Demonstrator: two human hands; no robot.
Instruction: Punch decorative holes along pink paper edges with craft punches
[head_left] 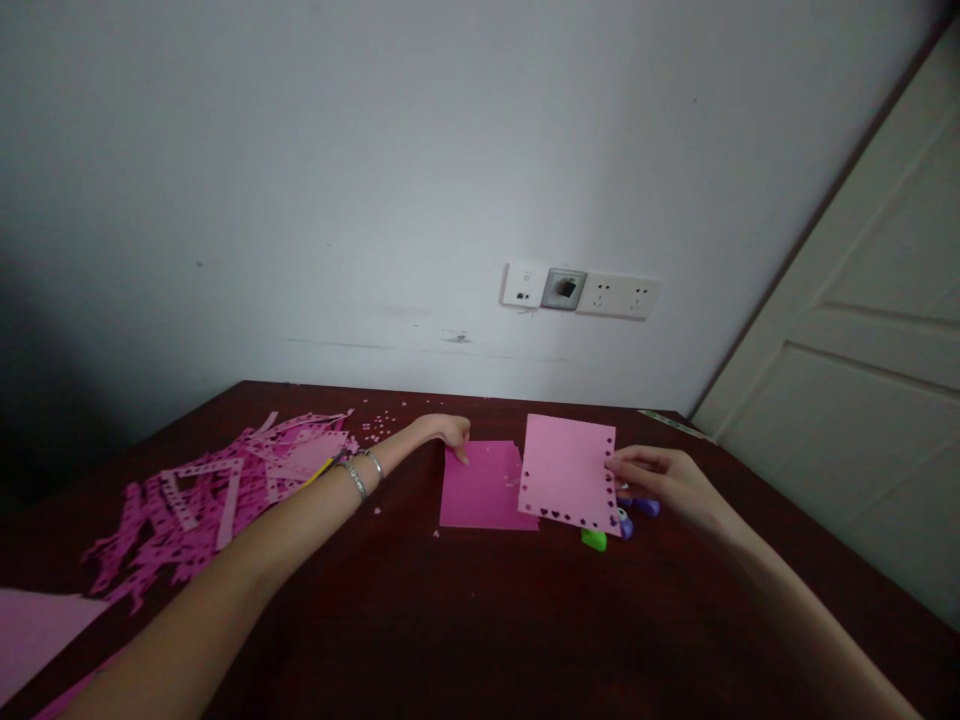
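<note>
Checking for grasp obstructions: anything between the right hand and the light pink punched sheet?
Nothing visible: the right hand pinches the punched sheet by its right edge. A green object and a purple object show below the grip.

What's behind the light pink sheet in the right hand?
Darker pink paper, a green object and purple objects peek out past the sheet; whatever lies fully behind it is hidden.

- Indoor room, homelike; whether a home or small office I cannot tell.
- 12 o'clock: plain white wall [420, 170], scuffed.
- 2 o'clock: row of wall sockets [592, 293].
- 3 o'clock: pale panelled door [862, 360].
- 6 o'clock: dark reddish-brown table [480, 620], wood-grained, against the wall.
- 5 o'clock: pink sheet [568, 472] with shapes punched along its edges; 8 o'clock: heap of cut paper strips [187, 505], marking a papercraft spot.
</note>
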